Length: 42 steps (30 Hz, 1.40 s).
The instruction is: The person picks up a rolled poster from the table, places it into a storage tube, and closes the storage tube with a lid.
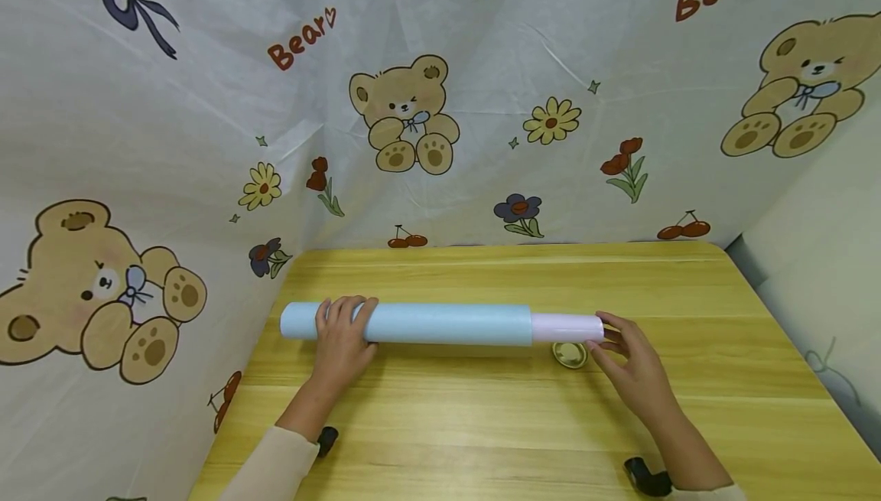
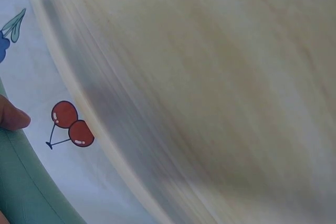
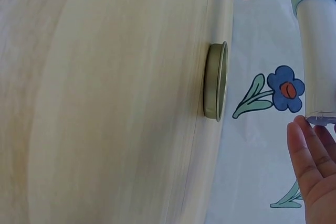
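A long light-blue tube (image 1: pixel 447 324) is held level above the wooden table, and a thinner pale pink roll (image 1: pixel 564 327) sticks out of its right end. My left hand (image 1: pixel 344 340) grips the blue tube near its left end, fingers over the top. At the free end of the pale roll, my right hand (image 1: pixel 633 371) holds the rim between fingertips and thumb. The right wrist view shows those fingers (image 3: pixel 310 150) at the roll's end, beside a greyish edge. Below the roll, a round gold metal lid (image 1: pixel 570 355) lies on the table.
The wooden table (image 1: pixel 468 424) has a cloth printed with bears and flowers (image 1: pixel 482 19) behind it and along its left side. Black pieces show by the left wrist (image 1: pixel 327 441) and right wrist (image 1: pixel 647 478). A pale wall (image 1: pixel 819 256) stands at the right.
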Tool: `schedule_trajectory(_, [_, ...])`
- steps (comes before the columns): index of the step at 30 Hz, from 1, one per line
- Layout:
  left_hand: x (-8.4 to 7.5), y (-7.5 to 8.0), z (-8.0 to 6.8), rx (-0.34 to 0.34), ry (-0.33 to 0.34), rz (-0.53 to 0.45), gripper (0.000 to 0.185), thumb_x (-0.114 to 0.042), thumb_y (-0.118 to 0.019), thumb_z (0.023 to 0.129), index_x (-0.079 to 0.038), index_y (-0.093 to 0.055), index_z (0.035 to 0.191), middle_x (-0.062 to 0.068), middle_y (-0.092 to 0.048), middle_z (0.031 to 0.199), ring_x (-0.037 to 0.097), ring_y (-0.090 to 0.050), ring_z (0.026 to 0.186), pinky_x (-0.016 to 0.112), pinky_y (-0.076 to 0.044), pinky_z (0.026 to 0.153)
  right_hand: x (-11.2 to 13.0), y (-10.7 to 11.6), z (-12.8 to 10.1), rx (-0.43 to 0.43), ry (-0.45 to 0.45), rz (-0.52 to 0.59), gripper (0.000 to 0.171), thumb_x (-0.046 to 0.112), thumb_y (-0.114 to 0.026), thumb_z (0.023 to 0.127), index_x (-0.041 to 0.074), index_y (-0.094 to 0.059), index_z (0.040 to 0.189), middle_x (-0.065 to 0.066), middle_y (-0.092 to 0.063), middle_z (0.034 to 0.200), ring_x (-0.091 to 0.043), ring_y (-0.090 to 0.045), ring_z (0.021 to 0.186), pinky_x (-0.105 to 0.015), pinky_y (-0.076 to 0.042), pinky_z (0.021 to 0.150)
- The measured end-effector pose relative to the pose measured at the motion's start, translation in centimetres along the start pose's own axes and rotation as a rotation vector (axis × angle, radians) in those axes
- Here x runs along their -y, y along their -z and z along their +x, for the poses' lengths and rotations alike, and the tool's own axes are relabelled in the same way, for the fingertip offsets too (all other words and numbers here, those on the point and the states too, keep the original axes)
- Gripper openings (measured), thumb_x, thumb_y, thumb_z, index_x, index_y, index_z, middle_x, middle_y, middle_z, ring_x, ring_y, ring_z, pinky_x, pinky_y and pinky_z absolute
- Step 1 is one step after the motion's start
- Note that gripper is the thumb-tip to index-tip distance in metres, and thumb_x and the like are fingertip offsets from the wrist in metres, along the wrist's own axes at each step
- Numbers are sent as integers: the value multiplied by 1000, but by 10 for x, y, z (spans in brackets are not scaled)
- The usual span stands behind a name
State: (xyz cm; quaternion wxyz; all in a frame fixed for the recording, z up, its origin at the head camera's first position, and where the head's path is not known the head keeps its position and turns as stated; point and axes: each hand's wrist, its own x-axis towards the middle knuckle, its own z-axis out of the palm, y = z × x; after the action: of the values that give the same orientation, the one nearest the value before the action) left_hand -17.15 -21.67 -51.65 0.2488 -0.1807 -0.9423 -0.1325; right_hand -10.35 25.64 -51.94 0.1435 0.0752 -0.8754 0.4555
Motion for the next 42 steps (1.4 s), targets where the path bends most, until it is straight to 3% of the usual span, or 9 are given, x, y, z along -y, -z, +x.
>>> schedule_trajectory(11, [1,-2,1,-17,-14,7,81,-9,-94,60,-17,-60,132,11,-61,125,36,-54,121,64,-26,113,2,-5,1,-19,22,0,57,-2,-71,90,2,-50,144,-17,-56,133,22,-48,109,-1,-46,88])
schedule_trajectory(29, [-1,-1,-1,11,5,13,81,-7,-92,61,-17,-59,134,11,-60,126,35,-53,122,64,-24,114,9,-11,1,-11,53,12,56,4,-70,93,8,-51,146,-14,-57,132,19,-48,112,1,-43,91])
schedule_trajectory(42, [-2,-1,0,-5,-4,5,80,-6,-91,61,-16,-59,133,11,-61,125,35,-54,121,64,-25,114,14,-16,1,-13,66,9,57,3,-69,93,8,-51,147,-12,-58,132,19,-47,113,-6,-49,92])
